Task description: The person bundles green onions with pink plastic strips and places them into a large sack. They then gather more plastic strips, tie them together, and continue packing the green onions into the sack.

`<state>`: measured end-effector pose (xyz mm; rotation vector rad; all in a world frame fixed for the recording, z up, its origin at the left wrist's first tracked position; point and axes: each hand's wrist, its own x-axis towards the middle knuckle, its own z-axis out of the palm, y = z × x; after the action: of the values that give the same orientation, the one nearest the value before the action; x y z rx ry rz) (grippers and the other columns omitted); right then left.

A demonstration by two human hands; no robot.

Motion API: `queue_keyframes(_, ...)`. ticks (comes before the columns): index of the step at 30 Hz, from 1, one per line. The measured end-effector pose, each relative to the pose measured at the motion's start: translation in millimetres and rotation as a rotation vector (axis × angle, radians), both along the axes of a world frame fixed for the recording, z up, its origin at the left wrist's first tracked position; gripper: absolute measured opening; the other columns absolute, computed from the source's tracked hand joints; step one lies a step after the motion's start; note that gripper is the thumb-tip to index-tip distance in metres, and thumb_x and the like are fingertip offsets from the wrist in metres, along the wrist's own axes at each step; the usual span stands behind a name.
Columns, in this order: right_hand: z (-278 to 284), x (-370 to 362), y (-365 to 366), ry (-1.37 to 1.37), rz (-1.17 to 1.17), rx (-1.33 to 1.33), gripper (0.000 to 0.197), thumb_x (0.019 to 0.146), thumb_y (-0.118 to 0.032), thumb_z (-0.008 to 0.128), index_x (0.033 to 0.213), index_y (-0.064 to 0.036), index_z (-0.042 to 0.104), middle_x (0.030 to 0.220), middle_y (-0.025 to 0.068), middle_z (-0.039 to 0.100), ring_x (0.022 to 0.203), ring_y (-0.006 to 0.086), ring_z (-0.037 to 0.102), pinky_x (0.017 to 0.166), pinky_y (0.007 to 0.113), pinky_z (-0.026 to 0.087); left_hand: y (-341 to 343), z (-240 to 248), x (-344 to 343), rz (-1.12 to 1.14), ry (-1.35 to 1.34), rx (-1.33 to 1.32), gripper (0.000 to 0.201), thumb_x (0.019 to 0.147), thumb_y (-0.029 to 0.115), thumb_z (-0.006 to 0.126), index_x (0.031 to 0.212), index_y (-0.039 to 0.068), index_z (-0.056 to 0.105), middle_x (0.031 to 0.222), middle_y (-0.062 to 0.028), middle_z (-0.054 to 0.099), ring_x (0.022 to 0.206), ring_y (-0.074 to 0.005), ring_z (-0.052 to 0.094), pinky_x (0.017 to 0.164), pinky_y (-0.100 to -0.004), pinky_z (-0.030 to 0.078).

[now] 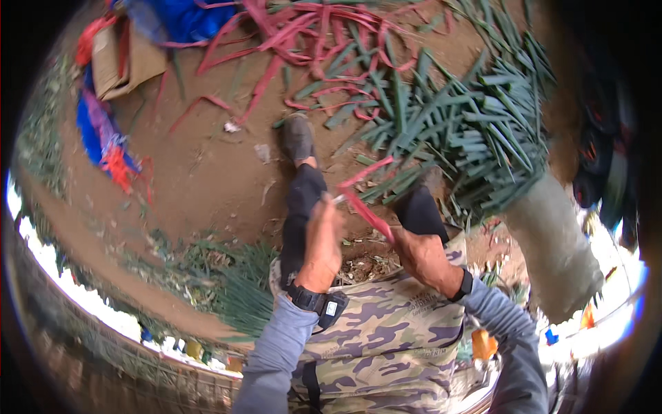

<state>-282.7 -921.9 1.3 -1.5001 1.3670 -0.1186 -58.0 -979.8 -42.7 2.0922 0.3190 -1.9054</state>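
My right hand [422, 259] is closed around one end of a pink plastic strip [369, 212]. From there the strip runs up and left, bending over near its top end. Beside it, my left hand [323, 238] is smeared by motion, so its fingers cannot be read. A small pale spot shows at the left fingertips, close to the strip; what it is I cannot make out. Both hands are in front of my lap, over camouflage-patterned cloth [386, 324].
Cut green leafy stalks [483, 124] lie heaped at the right. Tangled pink strips [324, 31] spread at the far side. A cardboard box [131, 58] and blue plastic [189, 21] are far left. More green stalks [245, 297] lie near left; a pale rounded sack-like shape [555, 241] sits right.
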Motion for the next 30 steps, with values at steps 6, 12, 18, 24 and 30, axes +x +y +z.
queue_keyframes(6, 2, 1, 5, -0.097, 0.449, 0.028, 0.012, 0.093, -0.014, 0.059, 0.104, -0.0082, 0.059, 0.066, 0.0103, 0.062, 0.057, 0.0317, 0.066, 0.050, 0.045, 0.051, -38, 24, 31, 0.489, 0.567, -0.212, 0.047, 0.103, 0.044, 0.057, 0.124, 0.002, 0.058, 0.088, -0.0039, 0.063, 0.074, -0.0146, 0.060, 0.079, -0.0329, 0.052)
queue_keyframes(12, -91, -66, 63, 0.362, 0.484, 0.159, 0.016, 0.097, -0.024, 0.057, 0.096, -0.0092, 0.065, 0.063, 0.0151, 0.064, 0.060, 0.0327, 0.068, 0.053, 0.049, 0.050, -91, 50, 107, 0.582, 0.034, -0.558, 0.027, 0.109, 0.029, 0.050, 0.118, 0.005, 0.060, 0.073, 0.0045, 0.050, 0.056, -0.0054, 0.042, 0.059, -0.0240, 0.041)
queue_keyframes(18, -166, -45, 36, 0.577, 0.624, -0.286, 0.031, 0.090, -0.015, 0.059, 0.120, -0.0141, 0.061, 0.118, 0.0135, 0.056, 0.088, 0.0265, 0.068, 0.069, 0.038, 0.051, -81, 5, 61, 0.060, -0.339, -0.357, 0.042, 0.106, 0.042, 0.055, 0.111, 0.001, 0.064, 0.063, 0.0050, 0.046, 0.047, -0.0024, 0.033, 0.042, -0.0214, 0.025)
queue_keyframes(24, -269, 25, -114, 0.587, 0.185, -0.218, 0.031, 0.086, -0.006, 0.060, 0.116, -0.0070, 0.054, 0.108, 0.0135, 0.054, 0.096, 0.0298, 0.064, 0.074, 0.043, 0.054, -44, -11, 16, -0.047, -0.070, -0.173, 0.061, 0.106, 0.057, 0.046, 0.114, -0.001, 0.064, 0.063, 0.0031, 0.043, 0.048, -0.0048, 0.033, 0.045, -0.0223, 0.029)
queue_keyframes(30, -335, 28, -163, 0.762, 0.399, -0.243, 0.017, 0.083, -0.010, 0.066, 0.098, -0.0074, 0.073, 0.105, 0.0173, 0.064, 0.098, 0.0303, 0.070, 0.092, 0.045, 0.055, -54, -13, 2, 0.049, 0.063, -0.091, 0.053, 0.107, 0.047, 0.050, 0.120, -0.004, 0.058, 0.069, 0.0006, 0.049, 0.051, -0.0057, 0.036, 0.050, -0.0242, 0.034)
